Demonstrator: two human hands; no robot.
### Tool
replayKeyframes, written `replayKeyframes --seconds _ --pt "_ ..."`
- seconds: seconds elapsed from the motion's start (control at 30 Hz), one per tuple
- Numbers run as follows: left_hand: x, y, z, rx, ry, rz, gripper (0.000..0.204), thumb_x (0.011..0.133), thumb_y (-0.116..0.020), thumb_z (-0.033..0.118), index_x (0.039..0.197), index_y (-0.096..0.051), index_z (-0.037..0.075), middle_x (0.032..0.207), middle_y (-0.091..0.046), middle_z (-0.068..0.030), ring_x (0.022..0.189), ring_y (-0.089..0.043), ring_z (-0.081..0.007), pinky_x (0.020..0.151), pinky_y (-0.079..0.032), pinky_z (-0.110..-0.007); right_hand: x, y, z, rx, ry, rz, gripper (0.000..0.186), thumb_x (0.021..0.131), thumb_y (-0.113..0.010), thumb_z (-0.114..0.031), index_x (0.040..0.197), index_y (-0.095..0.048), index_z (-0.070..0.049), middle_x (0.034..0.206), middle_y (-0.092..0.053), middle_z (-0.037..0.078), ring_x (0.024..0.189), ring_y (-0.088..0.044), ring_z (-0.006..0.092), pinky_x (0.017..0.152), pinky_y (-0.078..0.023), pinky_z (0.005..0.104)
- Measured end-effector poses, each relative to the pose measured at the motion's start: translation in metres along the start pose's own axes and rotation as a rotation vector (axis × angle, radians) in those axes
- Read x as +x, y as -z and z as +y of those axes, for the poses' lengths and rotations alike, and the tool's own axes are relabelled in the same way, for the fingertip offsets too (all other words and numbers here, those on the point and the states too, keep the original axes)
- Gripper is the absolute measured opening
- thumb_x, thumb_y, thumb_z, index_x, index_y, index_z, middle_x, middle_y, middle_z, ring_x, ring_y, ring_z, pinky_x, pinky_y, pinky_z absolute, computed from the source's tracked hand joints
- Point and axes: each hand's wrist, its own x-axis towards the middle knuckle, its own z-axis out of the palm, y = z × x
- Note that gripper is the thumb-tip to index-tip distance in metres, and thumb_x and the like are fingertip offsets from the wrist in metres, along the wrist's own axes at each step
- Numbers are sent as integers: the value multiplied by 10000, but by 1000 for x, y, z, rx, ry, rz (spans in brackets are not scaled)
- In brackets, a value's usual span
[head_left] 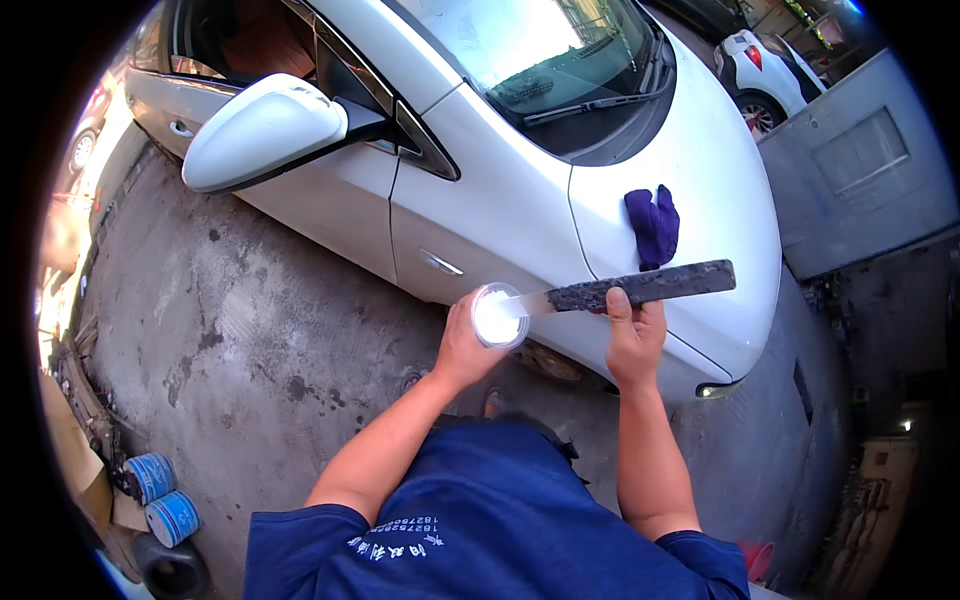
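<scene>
1. Fingers of the left hand [462, 352] are curled round a clear, round-mouthed cup [525, 332]; by those of the right hand [636, 345], a long dark bar [650, 286] is gripped near its middle, thumb on top.
2. The cup is held beside the fender [500, 215] of a white car [715, 200], and the bar's thin, pale end [532, 303] is brought to its mouth; contact with the contents cannot be confirmed.
3. As a judgement, the cup is already supplied with a white substance [499, 320] and its working is under way; how much is left cannot be told, the surface being washed out by glare.
4. Straight edges and a rough, mottled face are shown by the bar; glossy, curved paint by the bonnet, where crumpled purple fabric [653, 228] is laid.
</scene>
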Motion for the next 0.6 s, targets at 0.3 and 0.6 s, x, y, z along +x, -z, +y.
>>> replayKeyframes --seconds 0.3,0.6 --pt "34 14 -37 13 -28 -96 791 684 -802 200 1362 -425 47 1275 -531 -162 1195 -494 -361 1034 -398 -438 -2 -28 37 215 -308 352 161 979 -595 -188 1022 -537 -44 912 -614 42 765 -617 136 655 -565 313" --pt "60 14 -56 -65 43 -43 779 704 -809 218 1358 -422 47 1272 -531 -156 1192 -491 -362 1025 -406 -435 14 -11 50 397 -400 438 154 977 -594 -207 1048 -521 -91 956 -625 44 826 -617 170 696 -551 361"
